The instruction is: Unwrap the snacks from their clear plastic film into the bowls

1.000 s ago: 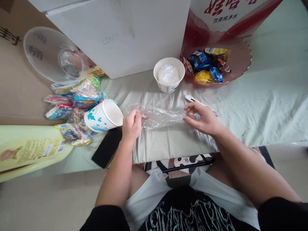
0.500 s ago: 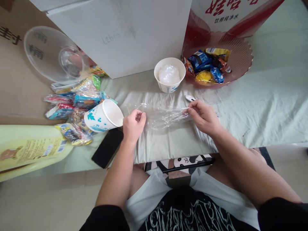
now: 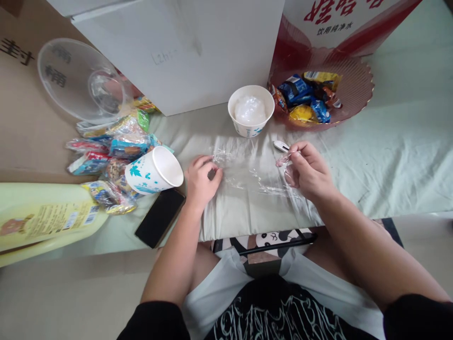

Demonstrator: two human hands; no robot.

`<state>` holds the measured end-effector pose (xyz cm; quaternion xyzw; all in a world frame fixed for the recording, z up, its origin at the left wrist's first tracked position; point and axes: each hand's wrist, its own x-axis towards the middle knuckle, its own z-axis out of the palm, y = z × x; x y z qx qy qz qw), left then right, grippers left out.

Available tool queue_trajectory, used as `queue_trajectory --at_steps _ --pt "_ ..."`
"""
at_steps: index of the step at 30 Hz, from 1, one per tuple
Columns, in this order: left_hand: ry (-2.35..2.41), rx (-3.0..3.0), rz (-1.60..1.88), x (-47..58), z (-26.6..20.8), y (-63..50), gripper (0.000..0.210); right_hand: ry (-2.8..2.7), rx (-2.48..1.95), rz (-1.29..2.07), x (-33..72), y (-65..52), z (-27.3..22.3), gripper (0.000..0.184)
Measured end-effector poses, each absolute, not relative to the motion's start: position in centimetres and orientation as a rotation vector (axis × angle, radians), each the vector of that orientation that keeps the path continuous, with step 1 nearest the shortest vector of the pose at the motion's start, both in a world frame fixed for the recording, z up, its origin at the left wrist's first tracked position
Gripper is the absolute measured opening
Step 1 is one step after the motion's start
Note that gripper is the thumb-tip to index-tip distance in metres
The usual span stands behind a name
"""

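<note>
A clear plastic bag (image 3: 247,174) lies stretched between my hands, low over the cloth. My left hand (image 3: 202,179) holds its left end, thumb and fingers curled together at the edge. At the other end, my right hand (image 3: 307,170) grips the plastic, and part of the clear film covers its fingertips. Just beyond the right fingers lies a small white utility knife (image 3: 281,146). Behind the bag stands a paper bowl (image 3: 250,130) with crumpled clear plastic (image 3: 250,110) in it. To the left of my left hand, a white paper cup (image 3: 152,172) with blue leaf prints rests tilted.
Wrapped snacks (image 3: 106,141) are heaped at the left beside a clear plastic tub (image 3: 81,85). A black phone (image 3: 159,219) lies near the front edge. A pink ribbed bowl (image 3: 357,89) holds several snack packets. White (image 3: 170,61) and red-and-white boxes (image 3: 332,38) stand behind.
My right hand has moved slightly right, with film now spread over its fingers. My left hand's fingers have shifted on the bag's edge. The bag looks flatter and wider.
</note>
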<state>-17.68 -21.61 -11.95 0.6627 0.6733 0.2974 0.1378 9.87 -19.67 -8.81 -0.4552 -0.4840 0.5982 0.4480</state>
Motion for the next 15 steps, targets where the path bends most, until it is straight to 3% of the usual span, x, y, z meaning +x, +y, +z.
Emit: queue_trajectory --at_steps 4,9,15 --pt "1.902 1.768 0.997 -17.7 -11.4 -21.6 0.017 -1.236 -1.197 1.425 10.0 -19.6 -9.0 0.040" --pt "1.729 1.132 1.354 -17.8 -11.1 -21.2 0.026 -1.269 -1.320 1.224 10.3 -19.3 -9.6 0.030" --pt "1.525 0.876 1.228 -17.7 -10.2 -21.1 0.039 -1.511 -1.465 0.774 10.7 -19.3 -10.3 0.022"
